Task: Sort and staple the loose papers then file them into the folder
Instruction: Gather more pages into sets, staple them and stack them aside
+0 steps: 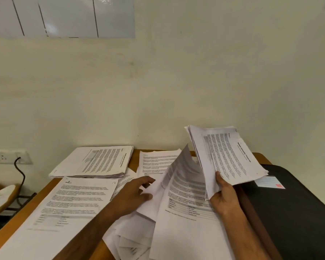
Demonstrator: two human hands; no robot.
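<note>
Evidently this is the sorting stage, and the layout reads best from the black folder (296,212), which lies closed at the right end of the wooden desk (134,158), a white label with a red mark on its cover. Nothing is filed in it as far as can be seen; I judge it is parked there so the papers can be spread out first.

Just left of the folder, the right hand (224,196) grips a thick held sheaf (227,156) by its lower edge, thumb curled over the printed front, the other fingers hidden behind. The sheaf is raised and tilted off the desk, probably so the pages under it stay in reach.

Further left of the folder, the left hand (134,192) reaches into the loose papers (178,194) heaped in the middle. Its fingers are slightly spread and bent, pinching the edge of a single sheet (176,166) that lifts and curls upward, most likely to read its heading or peel it from the heap.

Well left of the folder, against the wall, sits a squared far stack (96,162); nearer the person lies a flat near pile (64,207); between the far stack and the held sheaf lies another page (158,162). These look like separate groups kept apart by kind. No stapler is visible, so stapling seems not yet begun.

Beyond the desk's left end, farthest from the folder, a wall socket (9,156) has a dark cable (22,173) hanging from it.
</note>
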